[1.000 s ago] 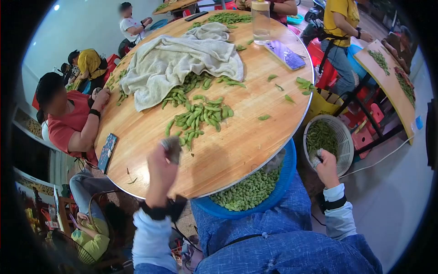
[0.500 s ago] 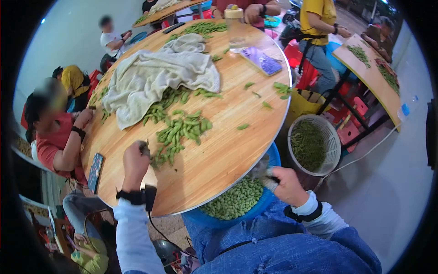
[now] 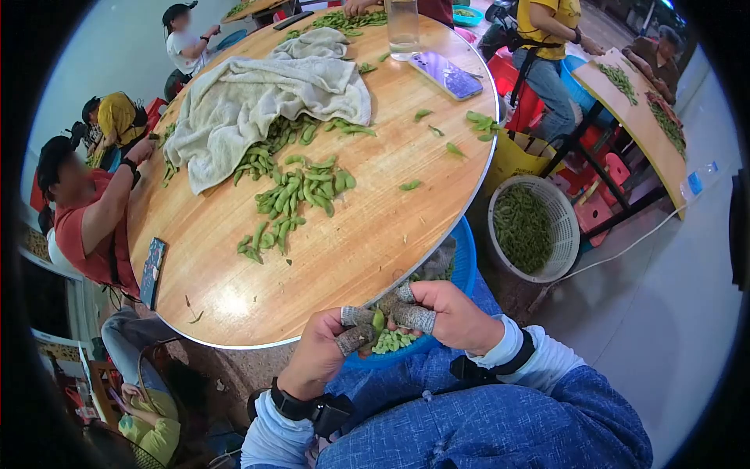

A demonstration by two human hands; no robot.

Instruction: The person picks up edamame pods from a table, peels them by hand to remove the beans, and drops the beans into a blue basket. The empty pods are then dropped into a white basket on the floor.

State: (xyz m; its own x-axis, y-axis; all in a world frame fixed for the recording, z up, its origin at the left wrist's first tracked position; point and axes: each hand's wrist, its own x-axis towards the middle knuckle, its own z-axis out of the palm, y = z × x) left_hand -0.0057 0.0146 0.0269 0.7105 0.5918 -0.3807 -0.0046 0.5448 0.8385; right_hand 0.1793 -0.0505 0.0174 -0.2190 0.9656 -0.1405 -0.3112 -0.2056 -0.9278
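Observation:
My left hand [image 3: 320,344] and my right hand [image 3: 449,316] meet above the blue basin [image 3: 466,254] in front of my lap. Grey cloth covers sit on the fingers of both. A green soybean pod [image 3: 378,320] is pinched between the two hands, one end partly hidden by the fingertips. Shelled green beans [image 3: 393,341] show in the basin just below. On the round wooden table [image 3: 367,250] lies a loose heap of pods [image 3: 301,187], with more under a whitish towel [image 3: 266,102].
A purple-backed phone [image 3: 445,74] and a clear container [image 3: 403,31] stand at the far right of the table. Another phone [image 3: 153,272] lies at the left edge, near a seated person in red. A white basket [image 3: 558,227] of pods stands on the floor to the right.
My left hand has come back from the heap on the table to the basin. My right hand has moved left to meet it, and a pod now shows between them.

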